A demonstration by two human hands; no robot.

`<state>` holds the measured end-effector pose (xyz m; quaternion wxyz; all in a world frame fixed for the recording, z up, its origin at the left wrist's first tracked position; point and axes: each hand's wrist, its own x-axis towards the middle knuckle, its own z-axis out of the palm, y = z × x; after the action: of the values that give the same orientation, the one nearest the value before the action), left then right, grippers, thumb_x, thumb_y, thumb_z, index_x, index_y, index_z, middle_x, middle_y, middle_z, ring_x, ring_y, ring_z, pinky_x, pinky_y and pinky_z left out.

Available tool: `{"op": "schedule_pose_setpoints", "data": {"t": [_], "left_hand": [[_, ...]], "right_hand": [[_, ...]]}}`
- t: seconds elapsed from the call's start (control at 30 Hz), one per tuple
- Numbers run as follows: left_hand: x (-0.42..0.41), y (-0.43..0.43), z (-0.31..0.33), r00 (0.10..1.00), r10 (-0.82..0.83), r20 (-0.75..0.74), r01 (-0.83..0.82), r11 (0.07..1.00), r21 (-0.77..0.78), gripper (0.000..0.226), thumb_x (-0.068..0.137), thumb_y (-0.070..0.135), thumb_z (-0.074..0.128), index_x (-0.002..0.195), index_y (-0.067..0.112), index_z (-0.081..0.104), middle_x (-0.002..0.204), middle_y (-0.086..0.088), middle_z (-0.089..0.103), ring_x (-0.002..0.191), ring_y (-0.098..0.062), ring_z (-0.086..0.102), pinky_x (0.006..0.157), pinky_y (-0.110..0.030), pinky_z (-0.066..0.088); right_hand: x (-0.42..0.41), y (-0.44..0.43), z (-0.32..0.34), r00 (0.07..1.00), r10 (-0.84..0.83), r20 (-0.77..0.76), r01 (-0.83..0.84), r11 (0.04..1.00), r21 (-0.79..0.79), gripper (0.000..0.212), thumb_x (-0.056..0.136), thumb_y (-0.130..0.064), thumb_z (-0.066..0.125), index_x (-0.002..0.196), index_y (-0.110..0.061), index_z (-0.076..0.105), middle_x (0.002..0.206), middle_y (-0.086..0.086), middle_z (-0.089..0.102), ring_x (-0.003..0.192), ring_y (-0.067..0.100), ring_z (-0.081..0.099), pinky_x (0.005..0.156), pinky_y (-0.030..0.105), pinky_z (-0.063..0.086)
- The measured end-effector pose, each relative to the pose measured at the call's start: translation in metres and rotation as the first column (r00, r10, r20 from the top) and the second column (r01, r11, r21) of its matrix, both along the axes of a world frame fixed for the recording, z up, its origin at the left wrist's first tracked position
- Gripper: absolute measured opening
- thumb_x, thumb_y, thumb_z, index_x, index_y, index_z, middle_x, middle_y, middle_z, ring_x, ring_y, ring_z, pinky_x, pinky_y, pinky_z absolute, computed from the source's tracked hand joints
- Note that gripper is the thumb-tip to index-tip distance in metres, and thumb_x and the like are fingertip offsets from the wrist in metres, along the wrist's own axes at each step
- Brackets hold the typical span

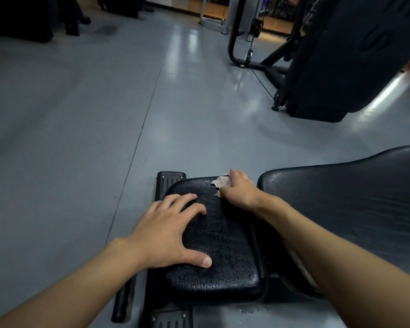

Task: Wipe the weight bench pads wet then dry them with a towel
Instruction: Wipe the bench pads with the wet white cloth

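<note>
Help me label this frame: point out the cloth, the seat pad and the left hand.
cloth (pixel 221 182), head view, its visible crumpled edge.
seat pad (pixel 225 252), head view, bare middle of its top.
left hand (pixel 166 230), head view, back of the hand.

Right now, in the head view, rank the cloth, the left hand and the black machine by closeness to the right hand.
1. cloth: gripped by the right hand, at the far edge of the seat pad.
2. left hand: to its left, flat on the seat pad.
3. black machine: far off, upper right.
</note>
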<state>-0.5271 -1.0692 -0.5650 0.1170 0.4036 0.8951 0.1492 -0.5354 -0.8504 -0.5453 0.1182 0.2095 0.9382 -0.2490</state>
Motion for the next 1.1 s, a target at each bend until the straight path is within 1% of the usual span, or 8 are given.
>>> {"op": "schedule_pose_setpoints", "data": {"t": [0.1, 0.17, 0.27, 0.43, 0.57, 0.73, 0.87, 1.1], "left_hand": [[0.006, -0.004, -0.005, 1.0, 0.016, -0.016, -0.016, 0.999, 0.049, 0.098, 0.059, 0.092, 0.055, 0.142, 0.048, 0.025, 0.162, 0.02, 0.002, 0.149, -0.007, 0.001, 0.118, -0.031, 0.01], [0.011, -0.009, -0.011, 0.999, 0.047, -0.005, -0.047, 0.995, 0.091, 0.099, 0.061, 0.093, 0.051, 0.145, 0.049, 0.022, 0.162, 0.018, 0.0, 0.149, -0.006, -0.001, 0.117, -0.028, 0.006], [0.015, -0.014, -0.016, 0.996, 0.09, 0.009, -0.09, 0.988, 0.122, 0.099, 0.061, 0.094, 0.048, 0.145, 0.052, 0.018, 0.161, 0.011, 0.0, 0.149, -0.009, -0.004, 0.119, -0.033, 0.01], [0.011, -0.015, -0.014, 0.996, 0.071, -0.045, -0.065, 0.991, 0.115, 0.1, 0.062, 0.095, 0.045, 0.145, 0.046, 0.02, 0.16, 0.007, 0.007, 0.148, -0.013, -0.002, 0.12, -0.039, 0.016], [0.016, -0.019, -0.022, 0.991, 0.118, -0.071, -0.102, 0.975, 0.196, 0.095, 0.063, 0.094, 0.045, 0.137, 0.037, 0.031, 0.145, 0.012, 0.017, 0.14, -0.009, 0.012, 0.115, -0.03, 0.023], [0.016, -0.02, -0.025, 0.987, 0.145, -0.067, -0.124, 0.962, 0.243, 0.084, 0.061, 0.094, 0.047, 0.122, 0.038, 0.032, 0.125, 0.018, 0.02, 0.123, -0.001, 0.021, 0.099, -0.023, 0.027], [0.019, -0.019, -0.028, 0.986, 0.162, -0.029, -0.15, 0.957, 0.249, 0.079, 0.062, 0.092, 0.052, 0.119, 0.039, 0.033, 0.126, 0.021, 0.02, 0.121, 0.0, 0.023, 0.091, -0.022, 0.026], [0.036, -0.022, -0.029, 0.963, 0.266, -0.037, -0.245, 0.927, 0.285, 0.072, 0.065, 0.088, 0.052, 0.113, 0.036, 0.037, 0.12, 0.023, 0.028, 0.122, 0.0, 0.028, 0.095, -0.025, 0.035]], "right_hand": [[-0.004, -0.001, 0.005, 0.964, 0.262, 0.037, -0.263, 0.933, 0.246, 0.051, 0.1, -0.036, 0.04, 0.145, -0.014, 0.038, 0.152, 0.013, 0.039, 0.138, 0.035, 0.035, 0.112, 0.038, 0.025], [-0.002, 0.0, 0.005, 0.924, 0.381, 0.03, -0.369, 0.868, 0.332, 0.059, 0.101, -0.041, 0.038, 0.154, -0.018, 0.028, 0.156, 0.009, 0.037, 0.142, 0.03, 0.032, 0.117, 0.038, 0.022], [-0.001, 0.003, 0.001, 0.919, 0.395, 0.006, -0.374, 0.866, 0.331, 0.073, 0.1, -0.057, 0.035, 0.158, -0.017, 0.016, 0.159, 0.008, 0.034, 0.145, 0.027, 0.029, 0.118, 0.038, 0.021], [-0.006, -0.025, -0.006, 0.906, 0.421, 0.052, -0.388, 0.772, 0.503, 0.066, 0.1, -0.059, 0.025, 0.153, -0.02, 0.025, 0.155, 0.006, 0.037, 0.143, 0.028, 0.031, 0.117, 0.043, 0.02], [-0.011, -0.053, -0.013, 0.829, 0.556, 0.049, -0.497, 0.695, 0.52, 0.056, 0.103, -0.052, 0.025, 0.152, -0.025, 0.029, 0.153, 0.002, 0.037, 0.141, 0.024, 0.031, 0.116, 0.038, 0.016], [-0.006, -0.017, -0.005, 0.889, 0.456, 0.05, -0.415, 0.754, 0.509, 0.05, 0.104, -0.051, 0.015, 0.149, -0.036, 0.03, 0.145, 0.005, 0.047, 0.131, 0.031, 0.043, 0.112, 0.044, 0.029], [-0.014, -0.028, -0.01, 0.881, 0.465, 0.093, -0.427, 0.694, 0.58, 0.052, 0.101, -0.054, 0.021, 0.143, -0.027, 0.037, 0.142, 0.008, 0.048, 0.13, 0.034, 0.043, 0.107, 0.049, 0.031], [-0.027, -0.055, -0.019, 0.725, 0.684, 0.086, -0.623, 0.597, 0.505, 0.064, 0.096, -0.068, 0.023, 0.152, -0.04, 0.026, 0.157, -0.007, 0.033, 0.141, 0.024, 0.032, 0.115, 0.046, 0.022]]}}
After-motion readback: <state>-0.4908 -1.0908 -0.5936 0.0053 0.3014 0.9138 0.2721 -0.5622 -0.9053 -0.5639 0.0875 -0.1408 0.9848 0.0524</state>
